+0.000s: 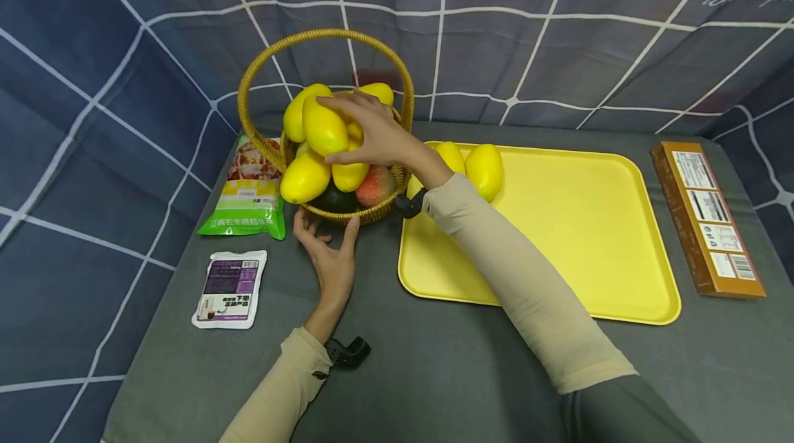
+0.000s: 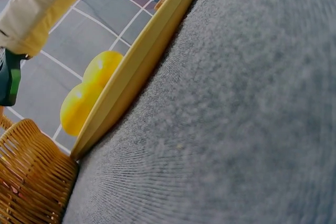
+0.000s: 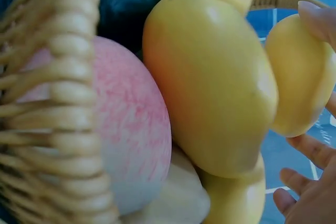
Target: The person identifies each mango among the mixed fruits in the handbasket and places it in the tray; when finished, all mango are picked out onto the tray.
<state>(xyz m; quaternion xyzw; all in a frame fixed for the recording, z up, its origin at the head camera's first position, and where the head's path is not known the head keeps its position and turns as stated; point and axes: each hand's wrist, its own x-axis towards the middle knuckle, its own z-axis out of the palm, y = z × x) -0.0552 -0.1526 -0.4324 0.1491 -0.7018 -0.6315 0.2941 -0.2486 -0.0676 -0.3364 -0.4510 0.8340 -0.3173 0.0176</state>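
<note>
A wicker basket (image 1: 406, 85) with a tall handle stands at the back left, heaped with several yellow mangoes (image 1: 305, 176), a pinkish-red peach (image 3: 131, 124) and a dark green fruit (image 1: 338, 200). My right hand (image 1: 380, 131) reaches over the pile and grips one mango (image 3: 300, 77) near the top, thumb on one side and fingers on the other. At the basket's front, my left hand (image 1: 329, 253) has thumb and fingers spread, fingertips at the lower edge; the left wrist view does not show this hand.
Right of the basket lies a yellow tray (image 1: 558, 222) with a few mangoes (image 1: 484, 171) at its left end. A brown box (image 1: 707, 219) is at the far right. Left of the basket are a green snack bag (image 1: 245, 205) and a white-and-purple pouch (image 1: 231, 290).
</note>
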